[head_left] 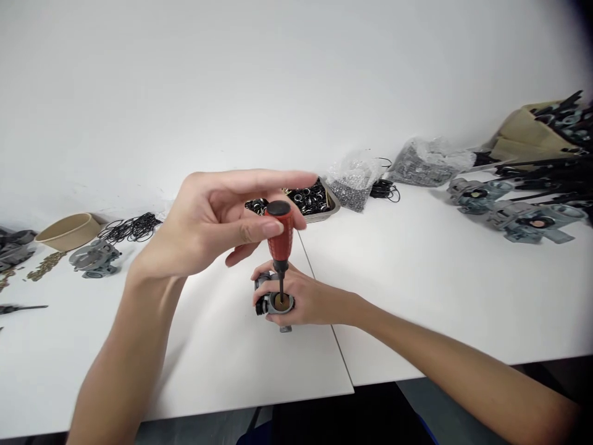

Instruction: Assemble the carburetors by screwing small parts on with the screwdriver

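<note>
Loosely, the left hand (199, 232), forefinger extended, pinches a likely grippy screwdriver (280, 244); at its six o'clock, the right hand (308, 300) curls round a probably stiff, weighty metal part (276, 305), best held by its sides.

Red s/driver (280, 242) upright in gry carb (289, 305).

Red with paler dotted patterning, capped in black: screwdriver handle (280, 242). Grey around a brass-coloured disc (280, 304): metal part (272, 303). White: worktop (417, 272).
</note>
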The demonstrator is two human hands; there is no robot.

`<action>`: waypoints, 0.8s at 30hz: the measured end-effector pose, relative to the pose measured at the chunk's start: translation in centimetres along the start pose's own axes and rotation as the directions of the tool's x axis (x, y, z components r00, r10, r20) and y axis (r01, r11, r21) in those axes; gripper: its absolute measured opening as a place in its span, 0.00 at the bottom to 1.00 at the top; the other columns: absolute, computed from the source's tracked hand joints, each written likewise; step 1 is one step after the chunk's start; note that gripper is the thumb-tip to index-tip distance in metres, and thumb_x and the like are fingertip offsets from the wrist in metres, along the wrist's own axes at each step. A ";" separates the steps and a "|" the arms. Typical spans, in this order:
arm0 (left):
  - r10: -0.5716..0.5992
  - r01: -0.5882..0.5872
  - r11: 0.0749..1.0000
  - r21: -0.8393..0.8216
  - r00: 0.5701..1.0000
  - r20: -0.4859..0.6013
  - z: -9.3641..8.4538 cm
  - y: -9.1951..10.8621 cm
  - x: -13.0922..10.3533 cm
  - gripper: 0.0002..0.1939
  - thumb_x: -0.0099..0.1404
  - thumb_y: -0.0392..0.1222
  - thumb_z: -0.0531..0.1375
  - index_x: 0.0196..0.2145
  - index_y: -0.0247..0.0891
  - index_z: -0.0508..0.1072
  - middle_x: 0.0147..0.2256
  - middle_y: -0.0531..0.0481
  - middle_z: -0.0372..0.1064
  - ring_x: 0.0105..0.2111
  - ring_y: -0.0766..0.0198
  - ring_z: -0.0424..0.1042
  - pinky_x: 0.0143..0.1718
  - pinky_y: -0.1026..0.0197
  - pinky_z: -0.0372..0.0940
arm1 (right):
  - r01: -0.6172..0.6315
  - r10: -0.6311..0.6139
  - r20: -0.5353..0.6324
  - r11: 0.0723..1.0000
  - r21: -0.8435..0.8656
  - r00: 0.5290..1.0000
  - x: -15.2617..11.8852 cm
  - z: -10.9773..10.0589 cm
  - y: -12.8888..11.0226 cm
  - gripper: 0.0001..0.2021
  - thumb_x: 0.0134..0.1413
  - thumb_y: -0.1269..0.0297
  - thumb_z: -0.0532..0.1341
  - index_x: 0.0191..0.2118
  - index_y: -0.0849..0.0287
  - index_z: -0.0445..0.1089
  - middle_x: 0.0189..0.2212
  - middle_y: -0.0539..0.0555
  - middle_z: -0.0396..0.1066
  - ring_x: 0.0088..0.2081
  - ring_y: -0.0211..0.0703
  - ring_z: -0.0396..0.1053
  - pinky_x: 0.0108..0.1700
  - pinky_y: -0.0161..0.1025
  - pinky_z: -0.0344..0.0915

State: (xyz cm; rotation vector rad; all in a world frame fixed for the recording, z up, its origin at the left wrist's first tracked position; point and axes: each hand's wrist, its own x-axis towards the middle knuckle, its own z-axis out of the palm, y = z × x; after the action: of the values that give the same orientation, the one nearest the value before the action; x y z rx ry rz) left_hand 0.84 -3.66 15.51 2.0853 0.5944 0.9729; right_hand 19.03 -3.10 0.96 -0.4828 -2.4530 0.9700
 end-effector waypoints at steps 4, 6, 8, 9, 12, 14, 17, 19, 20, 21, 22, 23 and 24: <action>-0.037 0.037 0.999 -0.003 0.997 0.069 -0.3 0.4 -0.1 0.12 0.67 0.39 0.59 0.46 0.41 0.78 0.38 0.43 0.76 0.32 0.57 0.77 0.18 0.64 0.68 | 0.007 -0.007 0.001 1.000 0.006 1.000 0.0 0.0 0.0 0.14 0.54 0.67 0.66 0.47 0.51 0.72 0.54 0.54 0.59 0.56 0.48 0.56 0.62 0.51 0.59; -0.018 0.019 1.000 -0.007 0.997 0.081 -0.4 0.3 0.0 0.08 0.64 0.39 0.62 0.41 0.42 0.80 0.36 0.44 0.77 0.33 0.57 0.77 0.19 0.63 0.70 | 0.005 -0.005 0.003 1.000 0.005 1.000 0.0 0.0 0.0 0.14 0.54 0.67 0.66 0.47 0.50 0.72 0.53 0.54 0.59 0.57 0.49 0.55 0.63 0.52 0.58; 0.018 -0.017 1.000 -0.005 0.999 0.034 -0.2 0.0 0.1 0.06 0.60 0.38 0.66 0.36 0.42 0.81 0.33 0.47 0.76 0.31 0.58 0.77 0.19 0.64 0.69 | 0.001 -0.001 0.008 1.000 0.004 1.000 0.1 0.0 -0.1 0.14 0.54 0.67 0.66 0.47 0.50 0.72 0.53 0.54 0.59 0.57 0.50 0.55 0.63 0.52 0.58; 0.031 -0.031 1.000 -0.004 1.000 -0.004 0.0 -0.2 0.2 0.07 0.58 0.37 0.67 0.37 0.43 0.81 0.32 0.48 0.76 0.30 0.59 0.77 0.19 0.65 0.69 | -0.001 0.001 0.012 1.000 0.006 1.000 0.1 -0.1 -0.1 0.14 0.54 0.67 0.66 0.47 0.50 0.72 0.54 0.54 0.59 0.57 0.49 0.55 0.62 0.52 0.58; 0.006 -0.007 1.000 -0.010 0.998 -0.067 0.3 -0.3 0.2 0.19 0.58 0.35 0.67 0.47 0.46 0.78 0.32 0.50 0.75 0.28 0.60 0.77 0.15 0.67 0.64 | -0.003 0.003 0.020 1.000 0.013 1.000 0.1 -0.1 -0.2 0.14 0.54 0.67 0.66 0.47 0.50 0.72 0.55 0.54 0.58 0.56 0.48 0.56 0.61 0.50 0.60; -0.036 0.035 0.999 -0.018 0.999 -0.041 0.2 -0.1 0.1 0.18 0.61 0.35 0.64 0.50 0.44 0.76 0.33 0.48 0.76 0.28 0.60 0.77 0.15 0.67 0.63 | 0.010 -0.010 0.015 1.000 0.012 1.000 0.0 -0.2 -0.2 0.14 0.53 0.68 0.66 0.47 0.51 0.71 0.56 0.54 0.58 0.56 0.48 0.56 0.62 0.50 0.59; -0.044 0.046 0.998 -0.043 0.998 0.051 -0.3 0.3 -0.1 0.12 0.66 0.36 0.58 0.45 0.41 0.79 0.37 0.43 0.76 0.32 0.58 0.77 0.18 0.65 0.67 | 0.018 -0.018 0.014 1.000 0.009 1.000 0.1 -0.1 -0.1 0.14 0.53 0.68 0.66 0.47 0.51 0.72 0.55 0.54 0.59 0.57 0.49 0.55 0.63 0.51 0.58; -0.014 0.020 0.998 -0.059 0.995 0.103 -0.4 0.4 -0.2 0.10 0.64 0.37 0.61 0.42 0.42 0.80 0.38 0.43 0.76 0.33 0.57 0.76 0.20 0.63 0.69 | 0.009 -0.009 0.019 1.000 0.010 1.000 0.1 -0.1 -0.1 0.14 0.53 0.67 0.66 0.47 0.50 0.72 0.54 0.54 0.59 0.57 0.49 0.55 0.62 0.51 0.58; 0.002 0.005 0.998 -0.059 0.994 0.113 -0.4 0.3 -0.1 0.08 0.62 0.38 0.63 0.40 0.42 0.80 0.37 0.43 0.76 0.33 0.57 0.76 0.20 0.63 0.69 | 0.008 -0.008 0.018 1.000 0.009 1.000 0.1 -0.1 -0.1 0.15 0.53 0.68 0.66 0.47 0.50 0.72 0.54 0.54 0.59 0.57 0.49 0.55 0.62 0.52 0.58; 0.014 -0.008 0.999 -0.052 0.994 0.107 -0.3 0.3 -0.1 0.08 0.60 0.38 0.65 0.39 0.43 0.80 0.35 0.44 0.76 0.33 0.57 0.75 0.19 0.63 0.69 | 0.009 -0.009 0.017 1.000 0.006 1.000 0.1 -0.2 -0.1 0.15 0.53 0.68 0.66 0.47 0.50 0.72 0.54 0.54 0.59 0.57 0.49 0.55 0.62 0.52 0.58; 0.020 -0.017 0.999 -0.038 0.996 0.089 -0.2 0.2 -0.1 0.09 0.59 0.38 0.66 0.39 0.44 0.81 0.34 0.45 0.76 0.32 0.58 0.75 0.18 0.64 0.68 | 0.012 -0.012 0.015 1.000 0.004 1.000 0.1 -0.2 -0.1 0.15 0.52 0.68 0.66 0.47 0.50 0.72 0.54 0.55 0.59 0.57 0.49 0.55 0.62 0.52 0.58; 0.017 -0.016 1.000 -0.019 0.998 0.067 -0.1 0.2 -0.1 0.10 0.59 0.37 0.67 0.40 0.45 0.80 0.33 0.46 0.76 0.30 0.59 0.75 0.17 0.65 0.67 | 0.014 -0.014 0.014 1.000 0.001 1.000 0.1 -0.2 -0.2 0.15 0.52 0.68 0.66 0.47 0.50 0.72 0.54 0.54 0.59 0.57 0.49 0.55 0.62 0.52 0.58; 0.008 -0.008 1.000 -0.002 0.999 0.048 0.0 0.2 -0.1 0.12 0.60 0.37 0.66 0.43 0.45 0.80 0.33 0.46 0.76 0.29 0.60 0.74 0.16 0.65 0.65 | 0.014 -0.014 0.014 1.000 0.001 1.000 0.1 -0.2 -0.2 0.15 0.52 0.68 0.66 0.47 0.50 0.72 0.54 0.54 0.58 0.57 0.49 0.56 0.62 0.52 0.58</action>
State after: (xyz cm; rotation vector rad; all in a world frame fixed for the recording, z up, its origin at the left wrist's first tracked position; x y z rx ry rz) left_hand 0.79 -3.82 15.65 2.1051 0.5612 0.9250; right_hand 19.00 -3.04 1.30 -0.4598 -2.4649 0.9727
